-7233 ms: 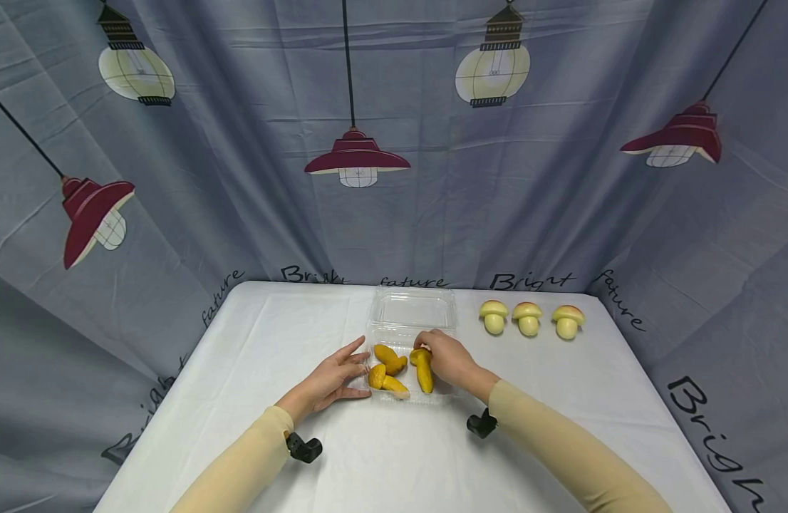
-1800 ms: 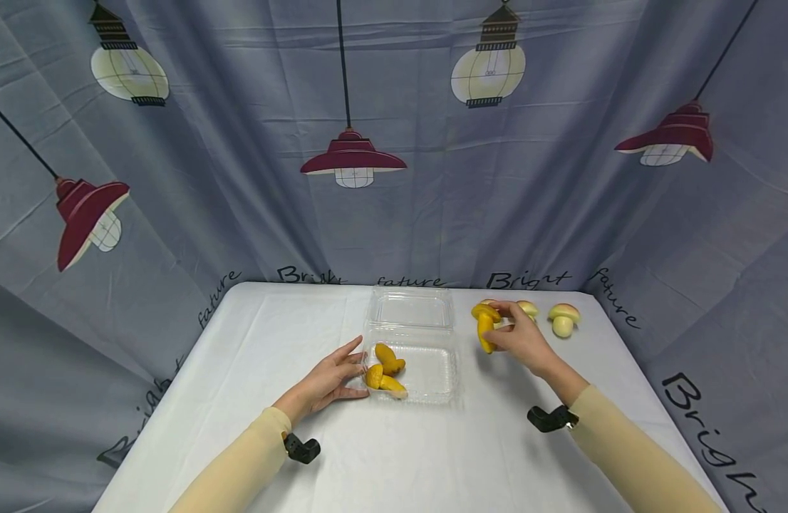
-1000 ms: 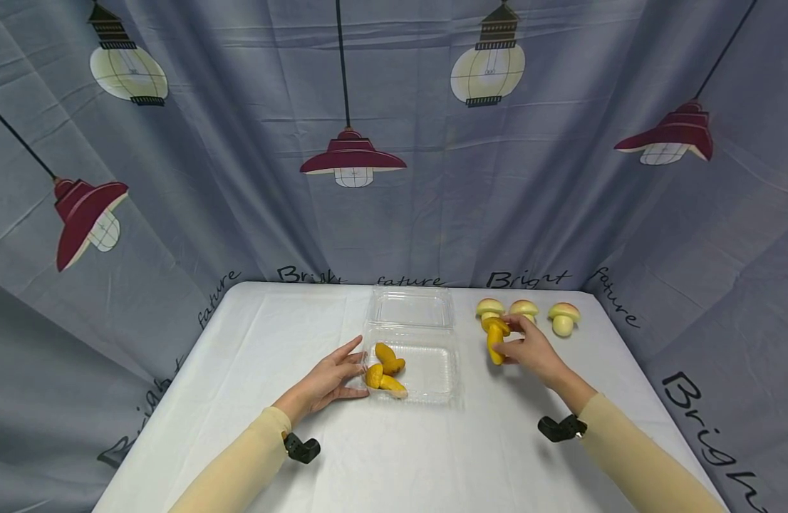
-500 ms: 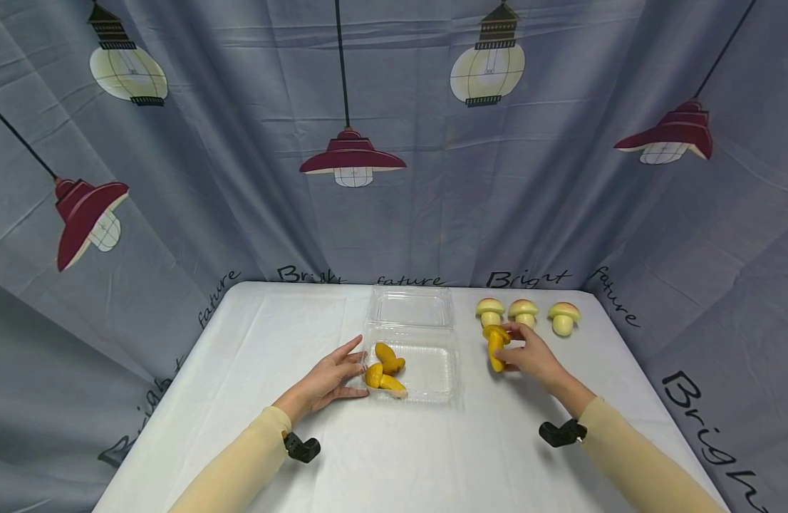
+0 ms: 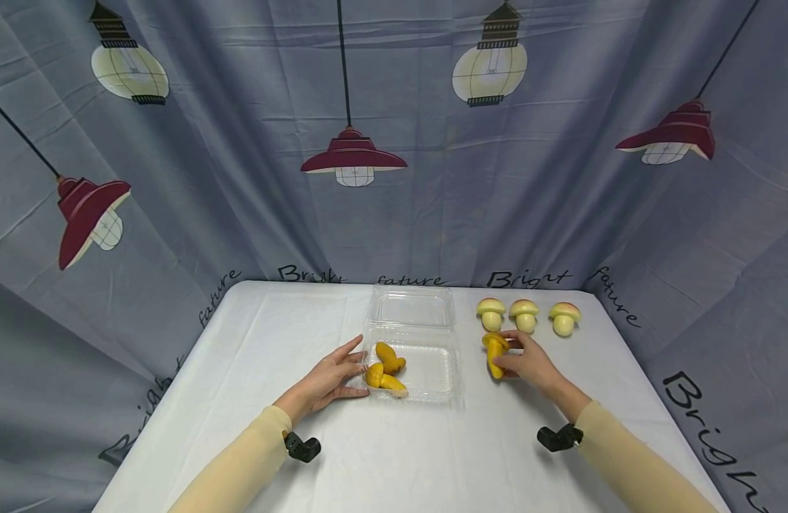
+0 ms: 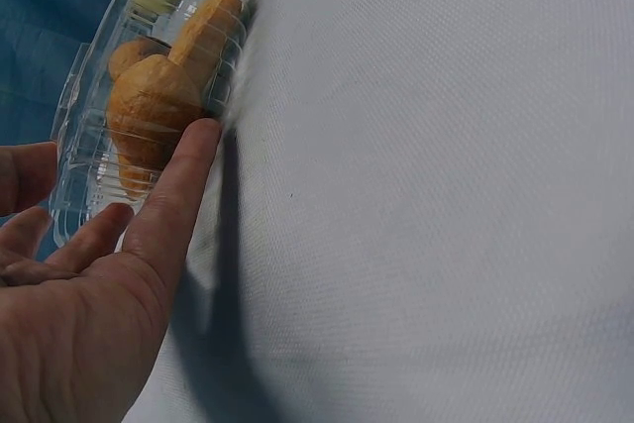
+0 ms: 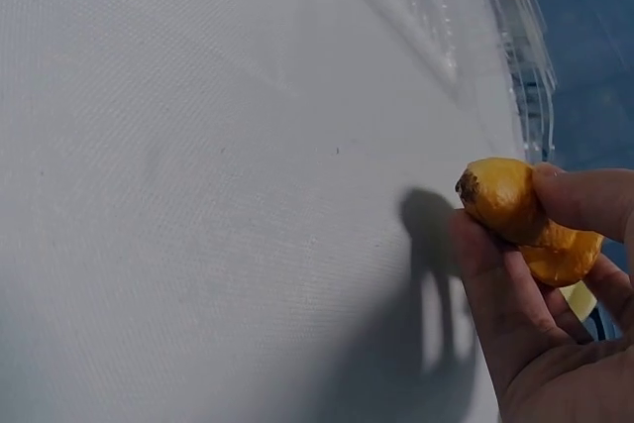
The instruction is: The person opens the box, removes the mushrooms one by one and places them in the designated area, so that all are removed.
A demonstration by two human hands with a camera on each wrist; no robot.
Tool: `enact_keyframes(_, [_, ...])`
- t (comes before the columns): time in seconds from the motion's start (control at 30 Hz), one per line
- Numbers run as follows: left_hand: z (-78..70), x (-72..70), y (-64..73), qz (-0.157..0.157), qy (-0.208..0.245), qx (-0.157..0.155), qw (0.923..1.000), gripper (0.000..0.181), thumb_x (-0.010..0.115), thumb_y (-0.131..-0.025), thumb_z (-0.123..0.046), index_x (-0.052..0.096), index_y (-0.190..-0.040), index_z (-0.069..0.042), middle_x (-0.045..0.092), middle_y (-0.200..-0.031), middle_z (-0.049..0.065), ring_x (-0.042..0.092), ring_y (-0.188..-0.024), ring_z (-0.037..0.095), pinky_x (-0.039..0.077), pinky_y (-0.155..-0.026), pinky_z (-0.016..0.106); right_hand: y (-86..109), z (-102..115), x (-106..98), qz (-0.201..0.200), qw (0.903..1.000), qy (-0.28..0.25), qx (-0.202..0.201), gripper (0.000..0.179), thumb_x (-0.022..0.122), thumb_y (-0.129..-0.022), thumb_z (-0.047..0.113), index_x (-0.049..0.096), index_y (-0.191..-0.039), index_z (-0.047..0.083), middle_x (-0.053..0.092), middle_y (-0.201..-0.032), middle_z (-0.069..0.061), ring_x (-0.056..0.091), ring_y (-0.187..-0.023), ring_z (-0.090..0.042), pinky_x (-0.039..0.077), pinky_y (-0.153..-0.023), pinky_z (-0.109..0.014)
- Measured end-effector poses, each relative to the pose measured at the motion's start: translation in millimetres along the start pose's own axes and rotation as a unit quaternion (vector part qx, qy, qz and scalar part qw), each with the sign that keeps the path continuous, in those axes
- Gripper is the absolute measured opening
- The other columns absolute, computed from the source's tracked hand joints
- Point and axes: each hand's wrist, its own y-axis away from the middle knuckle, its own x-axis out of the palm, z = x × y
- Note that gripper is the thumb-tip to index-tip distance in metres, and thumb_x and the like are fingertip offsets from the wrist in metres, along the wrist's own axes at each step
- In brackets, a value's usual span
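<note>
Between thumb and fingers, my right hand (image 5: 529, 362) pinches a yellow mushroom (image 5: 495, 355), cap toward the back. In the right wrist view this mushroom (image 7: 505, 200) shows its stem end, with its shadow on the cloth beside it. My left hand (image 5: 333, 376) rests at the left side of an opened clear plastic clamshell box (image 5: 432, 377), fingers extended. Two more yellow mushrooms (image 5: 387, 382) lie in the left part of that box. The left wrist view shows a fingertip at the box wall near a mushroom (image 6: 154, 111).
Three pale mushrooms with reddish-topped caps stand in a row at the back right: a left one (image 5: 491, 313), a middle one (image 5: 524, 315) and a right one (image 5: 564, 318). The box's lid (image 5: 412, 308) lies folded back. A white cloth covers the table (image 5: 381, 456); a grey curtain (image 5: 394, 228) hangs behind.
My right hand has lifted the yellow mushroom out of the box's right side, carried it right, then drawn it toward the front, below the left pale mushroom. My left hand has stayed in place.
</note>
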Motion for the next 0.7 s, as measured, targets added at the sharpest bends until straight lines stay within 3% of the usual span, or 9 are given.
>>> enact_keyframes(0.7, [1.3,-1.2,-0.5,0.002,0.006,0.002,1.0,0.071,0.046,-0.107,-0.002,0.016,-0.166,-0.026,0.008,-0.169,0.02,0.021,-0.15,0.046,0.055,-0.097,0.054,-1.6,-2.8,6.7,-0.003,0.9998,0.017,0.007,0.07,0.076,-0.092,0.008,0.038,-0.148,-0.005,0.038,-0.143,-0.03,0.057,-0.111,-0.039,0.064,-0.076,-0.039])
